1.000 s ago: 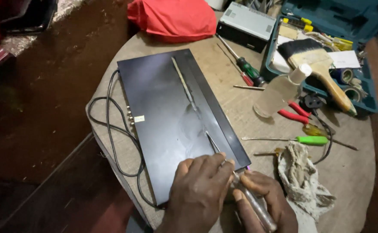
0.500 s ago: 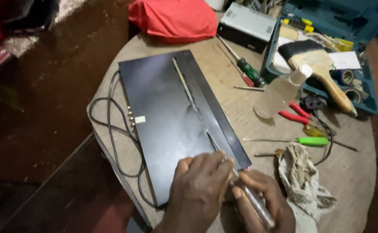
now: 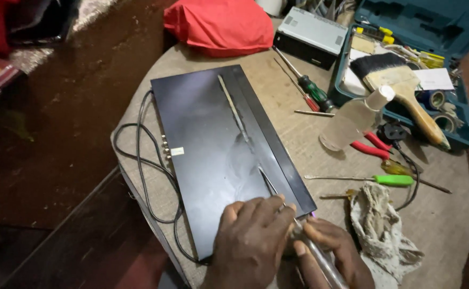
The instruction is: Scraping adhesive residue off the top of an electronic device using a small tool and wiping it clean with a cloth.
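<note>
Fingers first: the left hand [image 3: 253, 243] lies palm-down with its fingers curled over the near corner of the flat black device [image 3: 224, 155], pressing on it and steadying the tool's shaft rather than clasping anything whole. The right hand [image 3: 333, 251] is wrapped round the clear handle of a screwdriver [image 3: 309, 243], thumb along the grip; the thin metal shaft runs up under the left fingertips to the casing's near right edge, where the tip itself is hidden.

Judgement on method: the work at that corner is best done with the blade kept square in its seat and the left hand bearing down so the smooth case cannot slide on the table (a slip would score the glossy lid).

The device is a low rectangular box of sheet metal, glossy enough to carry reflections, lying diagonally on the round tabletop [image 3: 277, 101], which looks matt and worn. A black cable [image 3: 138, 166] loops off its left side. Just beside the right hand sits a crumpled, grimy rag [image 3: 381, 227]. Further out lie a green-handled screwdriver [image 3: 389, 180], red-handled pliers [image 3: 371, 146] and a translucent plastic bottle [image 3: 355, 118] on its side. Beyond is an open teal tool case [image 3: 459, 136] holding a wide paintbrush [image 3: 400, 85], plus a red cloth bundle [image 3: 218, 24].
</note>
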